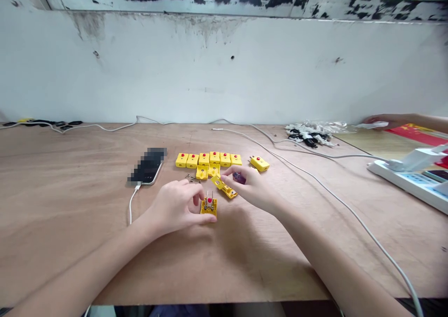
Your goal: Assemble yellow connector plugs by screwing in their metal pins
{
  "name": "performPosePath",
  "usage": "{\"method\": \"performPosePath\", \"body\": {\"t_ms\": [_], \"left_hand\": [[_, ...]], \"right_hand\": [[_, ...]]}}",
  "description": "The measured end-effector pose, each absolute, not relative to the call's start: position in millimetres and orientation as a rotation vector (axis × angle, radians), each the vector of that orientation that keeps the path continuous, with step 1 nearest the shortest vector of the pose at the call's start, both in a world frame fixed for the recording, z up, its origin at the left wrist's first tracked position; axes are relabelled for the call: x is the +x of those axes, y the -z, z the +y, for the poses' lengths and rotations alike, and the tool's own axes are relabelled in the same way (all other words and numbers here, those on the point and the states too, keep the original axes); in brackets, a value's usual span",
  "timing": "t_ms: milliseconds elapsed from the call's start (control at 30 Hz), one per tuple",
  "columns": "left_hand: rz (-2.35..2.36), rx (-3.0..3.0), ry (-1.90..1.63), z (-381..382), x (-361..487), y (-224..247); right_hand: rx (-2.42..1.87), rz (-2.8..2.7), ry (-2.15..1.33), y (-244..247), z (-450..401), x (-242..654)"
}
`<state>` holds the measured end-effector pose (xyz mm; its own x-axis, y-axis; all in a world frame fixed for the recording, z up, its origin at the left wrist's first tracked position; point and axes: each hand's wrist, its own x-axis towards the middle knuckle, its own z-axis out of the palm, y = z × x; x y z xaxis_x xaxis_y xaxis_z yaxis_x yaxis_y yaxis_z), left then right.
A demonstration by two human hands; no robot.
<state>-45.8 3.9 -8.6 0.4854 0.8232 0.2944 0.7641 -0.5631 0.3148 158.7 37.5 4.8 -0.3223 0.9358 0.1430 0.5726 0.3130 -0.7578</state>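
Fingers of left hand (175, 207) clamped, thumb below, on open yellow connector block (209, 207), metal posts upright, on plywood bench (105, 261). Fingers of right hand (254, 189) pinched together on tilted yellow connector housing (224, 187); purple translucent object (239, 178) beside them. Row of red-dotted yellow connectors (209, 159) just beyond; small screws (191, 177) nearby.

The person's left hand (174, 207) and right hand (254, 189) are slim, with long, narrow fingers, and both are bare. The left forearm (80, 270) and right forearm (336, 261) are bare too and run in from the near corners. Below the near edge of the tabletop (70, 205), dark blue clothing (178, 310) shows, though the garment's kind cannot be made out. A small dark edge (4, 311) at the near-left corner is too small to tell.
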Motion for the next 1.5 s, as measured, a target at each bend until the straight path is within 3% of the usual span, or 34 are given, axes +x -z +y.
{"method": "performPosePath", "body": {"t_ms": [100, 267, 867, 1233, 1500], "left_hand": [[1.340, 2.599, -0.780, 5, -48, 8], [1.119, 2.546, -0.695, 7, -47, 13], [1.221, 2.328, -0.661, 12, -40, 23], [1.169, 2.483, -0.572, 16, -38, 17], [1.284, 2.346, -1.001, 15, -47, 13]], "right_hand": [[-1.355, -2.023, -0.830, -5, 36, 158], [-1.388, -1.995, -0.799, -4, 37, 158], [-1.398, -1.890, -0.999, -5, 39, 160], [-1.392, -1.794, -1.110, -6, 38, 161], [-1.425, -1.823, -1.139, -15, 33, 160]]}}
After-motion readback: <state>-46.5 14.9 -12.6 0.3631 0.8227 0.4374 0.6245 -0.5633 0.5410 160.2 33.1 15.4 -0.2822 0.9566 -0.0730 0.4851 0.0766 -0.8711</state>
